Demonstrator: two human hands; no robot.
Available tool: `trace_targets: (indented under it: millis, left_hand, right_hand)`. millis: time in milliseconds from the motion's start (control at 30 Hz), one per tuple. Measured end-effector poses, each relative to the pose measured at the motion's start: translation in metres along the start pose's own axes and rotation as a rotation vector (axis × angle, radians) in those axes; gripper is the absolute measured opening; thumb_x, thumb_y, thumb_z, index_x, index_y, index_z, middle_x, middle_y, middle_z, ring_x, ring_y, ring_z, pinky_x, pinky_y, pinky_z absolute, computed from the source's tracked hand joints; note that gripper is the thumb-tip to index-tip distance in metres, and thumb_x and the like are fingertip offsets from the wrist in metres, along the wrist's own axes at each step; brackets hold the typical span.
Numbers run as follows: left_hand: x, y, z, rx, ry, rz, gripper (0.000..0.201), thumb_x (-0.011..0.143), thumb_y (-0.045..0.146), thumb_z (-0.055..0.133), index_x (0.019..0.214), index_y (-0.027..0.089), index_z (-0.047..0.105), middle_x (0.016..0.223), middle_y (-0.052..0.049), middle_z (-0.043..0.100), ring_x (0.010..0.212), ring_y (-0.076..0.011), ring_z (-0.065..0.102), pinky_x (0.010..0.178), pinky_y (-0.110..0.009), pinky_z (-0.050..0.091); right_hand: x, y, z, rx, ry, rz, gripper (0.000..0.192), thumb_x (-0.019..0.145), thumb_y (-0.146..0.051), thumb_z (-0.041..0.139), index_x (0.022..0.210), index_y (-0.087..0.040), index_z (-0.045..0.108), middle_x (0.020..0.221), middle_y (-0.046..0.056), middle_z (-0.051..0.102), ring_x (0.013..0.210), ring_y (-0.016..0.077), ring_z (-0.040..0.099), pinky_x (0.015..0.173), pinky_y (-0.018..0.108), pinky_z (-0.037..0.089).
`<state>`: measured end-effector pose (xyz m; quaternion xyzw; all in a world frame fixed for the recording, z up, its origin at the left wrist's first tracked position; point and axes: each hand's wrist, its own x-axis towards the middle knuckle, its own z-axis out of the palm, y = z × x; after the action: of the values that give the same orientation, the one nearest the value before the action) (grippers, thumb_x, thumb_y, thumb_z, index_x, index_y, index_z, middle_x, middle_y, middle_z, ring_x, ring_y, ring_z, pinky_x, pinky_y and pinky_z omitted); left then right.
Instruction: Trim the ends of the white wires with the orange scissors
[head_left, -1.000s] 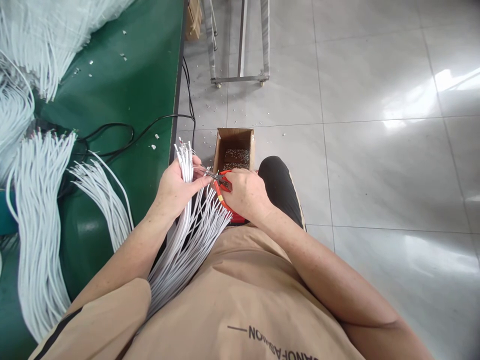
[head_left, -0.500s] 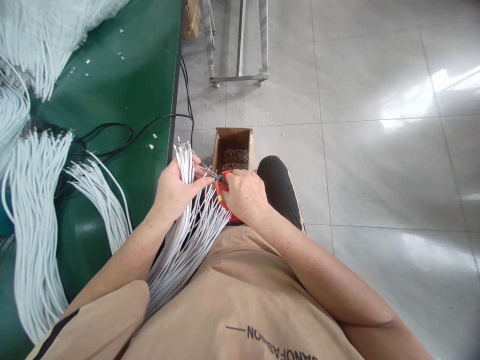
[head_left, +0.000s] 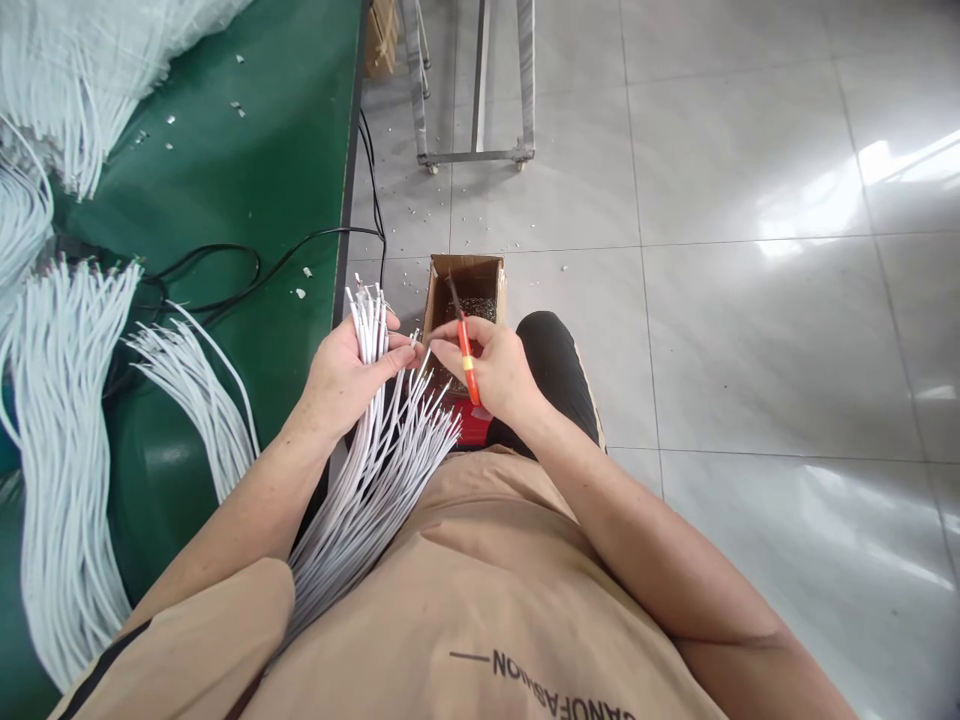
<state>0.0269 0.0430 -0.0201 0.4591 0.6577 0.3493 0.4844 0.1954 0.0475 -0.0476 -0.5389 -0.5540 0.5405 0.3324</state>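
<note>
The bundle of thin white insulated wires (head_left: 371, 440) looks light and limp: each strand would bend under its own weight and the smooth jackets would likely slide past one another, so it seems best held where it is gripped now, just below the trimmed upper ends, with the fingers wrapped right round to keep the strands together. The strands are evenly white, tight and parallel at the top, fanning loosely downward across the person's lap. The left hand (head_left: 346, 372) is clenched around the bundle's upper part, holding the tips upright. Just right of the bundle, the right hand (head_left: 491, 368) grips a small pair of red-handled cutters (head_left: 466, 352) with its blades pointing up and away, while its fingertips meet a single strand at the bundle's edge. Beyond the bundle's tips an open brown cardboard box (head_left: 465, 275) of small offcuts stands on the grey tiled floor (head_left: 750, 330). Left of the bundle lies the green tabletop (head_left: 247, 150), carrying more white wire heaps (head_left: 67, 420) and a black cable (head_left: 225, 270).
</note>
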Motion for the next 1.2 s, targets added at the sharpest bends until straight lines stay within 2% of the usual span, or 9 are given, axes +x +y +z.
trace_targets:
  millis: [67, 133, 333, 600, 767, 833, 1000, 1100, 1200]
  left_hand:
    - [-0.001, 0.001, 0.000, -0.047, -0.051, 0.006, 0.036, 0.064, 0.025, 0.076, 0.093, 0.021, 0.055, 0.074, 0.002, 0.067, 0.067, -0.0166, 0.067, 0.072, -0.033, 0.052]
    - [-0.002, 0.002, 0.000, -0.080, -0.108, 0.000, 0.034, 0.066, 0.024, 0.074, 0.094, 0.020, 0.054, 0.071, 0.003, 0.065, 0.065, -0.0155, 0.066, 0.069, -0.030, 0.051]
    - [-0.003, 0.004, -0.001, -0.120, -0.162, -0.036, 0.034, 0.068, 0.023, 0.074, 0.096, 0.019, 0.053, 0.070, 0.003, 0.064, 0.066, -0.0149, 0.065, 0.066, -0.028, 0.050]
    - [0.001, -0.003, -0.001, -0.018, -0.035, -0.019, 0.047, 0.056, 0.027, 0.082, 0.094, 0.020, 0.055, 0.074, 0.003, 0.064, 0.064, -0.0131, 0.060, 0.069, -0.029, 0.048]
    - [0.002, -0.004, 0.000, 0.073, 0.050, 0.019, 0.049, 0.053, 0.031, 0.083, 0.094, 0.019, 0.057, 0.073, 0.002, 0.064, 0.063, -0.0140, 0.060, 0.070, -0.030, 0.048]
    - [0.001, -0.003, 0.001, 0.068, 0.045, -0.006, 0.050, 0.054, 0.031, 0.083, 0.095, 0.018, 0.057, 0.073, 0.001, 0.065, 0.064, -0.0151, 0.061, 0.072, -0.032, 0.049]
    - [0.000, 0.000, -0.002, 0.027, -0.042, -0.022, 0.049, 0.056, 0.030, 0.083, 0.098, 0.020, 0.060, 0.079, 0.001, 0.068, 0.071, -0.0163, 0.063, 0.076, -0.033, 0.049]
    - [0.001, 0.003, -0.009, -0.018, -0.168, -0.064, 0.041, 0.064, 0.029, 0.078, 0.101, 0.019, 0.065, 0.092, -0.002, 0.068, 0.083, -0.0169, 0.064, 0.081, -0.032, 0.049]
    - [0.002, 0.005, -0.015, -0.051, -0.195, -0.116, 0.040, 0.065, 0.028, 0.077, 0.104, 0.019, 0.067, 0.090, -0.001, 0.068, 0.080, -0.0149, 0.063, 0.082, -0.031, 0.049]
  right_hand:
    - [0.004, -0.001, -0.001, 0.292, -0.094, 0.018, 0.024, 0.078, -0.033, 0.057, 0.095, -0.018, 0.066, 0.074, 0.001, 0.065, 0.063, 0.0117, 0.056, 0.062, 0.026, 0.043]
    - [0.008, -0.003, -0.002, 0.464, -0.190, 0.010, 0.021, 0.076, -0.030, 0.060, 0.091, -0.017, 0.067, 0.074, 0.001, 0.067, 0.067, 0.0125, 0.059, 0.066, 0.027, 0.046]
    - [0.011, -0.003, -0.002, 0.529, -0.221, -0.013, 0.018, 0.075, -0.034, 0.066, 0.074, -0.016, 0.063, 0.072, 0.002, 0.066, 0.071, 0.0126, 0.060, 0.073, 0.028, 0.047]
    - [-0.004, -0.007, 0.012, 0.291, 0.006, -0.034, 0.019, 0.075, -0.035, 0.063, 0.072, -0.017, 0.058, 0.067, -0.002, 0.053, 0.058, 0.0084, 0.043, 0.056, 0.023, 0.037]
    - [-0.006, -0.011, 0.015, 0.468, 0.058, -0.011, 0.027, 0.079, -0.040, 0.060, 0.065, -0.017, 0.052, 0.062, -0.004, 0.046, 0.059, 0.0078, 0.041, 0.061, 0.023, 0.039]
    - [-0.002, -0.009, 0.014, 0.478, 0.117, 0.051, 0.030, 0.079, -0.045, 0.059, 0.068, -0.017, 0.055, 0.062, -0.004, 0.047, 0.060, 0.0080, 0.041, 0.062, 0.023, 0.039]
    - [0.004, 0.001, 0.016, 0.362, -0.013, 0.056, 0.024, 0.074, -0.041, 0.064, 0.076, -0.017, 0.062, 0.069, -0.002, 0.056, 0.062, 0.0100, 0.047, 0.059, 0.023, 0.039]
    - [0.003, 0.001, 0.017, 0.316, 0.103, 0.049, 0.019, 0.077, -0.036, 0.059, 0.081, -0.018, 0.063, 0.071, -0.001, 0.057, 0.063, 0.0105, 0.048, 0.059, 0.024, 0.041]
    - [0.001, -0.001, 0.017, 0.265, 0.231, -0.004, 0.020, 0.080, -0.032, 0.055, 0.091, -0.019, 0.065, 0.083, 0.001, 0.061, 0.069, 0.0116, 0.052, 0.063, 0.024, 0.042]
